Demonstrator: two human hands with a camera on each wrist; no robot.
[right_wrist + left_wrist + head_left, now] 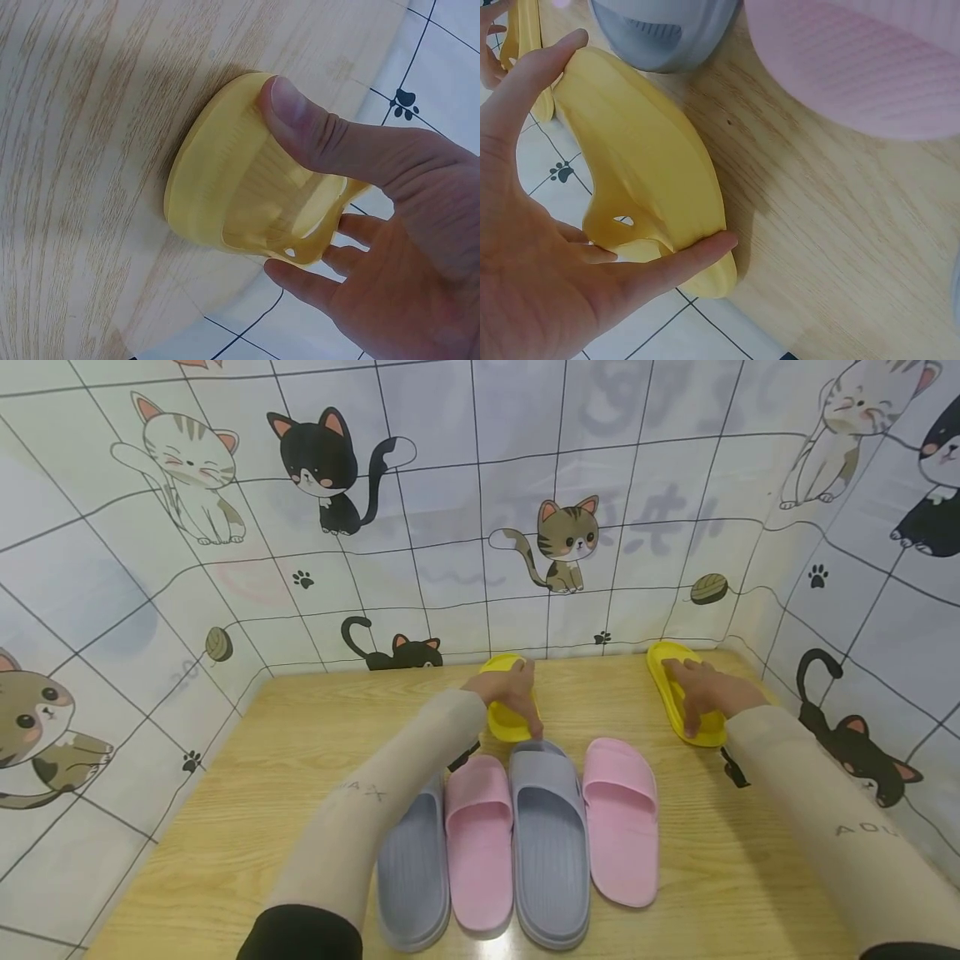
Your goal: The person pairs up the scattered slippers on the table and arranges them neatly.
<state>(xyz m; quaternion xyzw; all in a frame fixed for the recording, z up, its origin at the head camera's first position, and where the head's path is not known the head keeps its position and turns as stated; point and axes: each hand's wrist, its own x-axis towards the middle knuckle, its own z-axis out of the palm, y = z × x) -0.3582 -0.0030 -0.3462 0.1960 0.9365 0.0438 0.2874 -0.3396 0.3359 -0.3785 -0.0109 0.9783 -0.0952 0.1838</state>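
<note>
Yellow moulded material forms both slippers in hand. The left yellow slipper (660, 150) lies beneath the left hand (513, 689), at the wall side of the bench (315, 735). That hand grips it lengthwise: thumb at one end, forefinger across the other. The right yellow slipper (206, 180) lies under the right hand (708, 689), near the bench's far right corner, pinched between thumb and fingers.

Legible writing: the right beige sleeve (817, 852) bears "AOU", its last characters distorted; the left beige sleeve (375, 802) shows a partial mark ending in "X". Faint blurred lettering behind the wall covering (442, 518) cannot be read.

Between the forearms, four slippers stand side by side, toes to the wall. From left: a grey slipper (414, 877), a pink slipper (481, 868), a second grey slipper (551, 860), its toe just beside the left yellow slipper, and a second pink slipper (622, 839). The wall covering carries grid lines, cartoon cats and paw prints.
</note>
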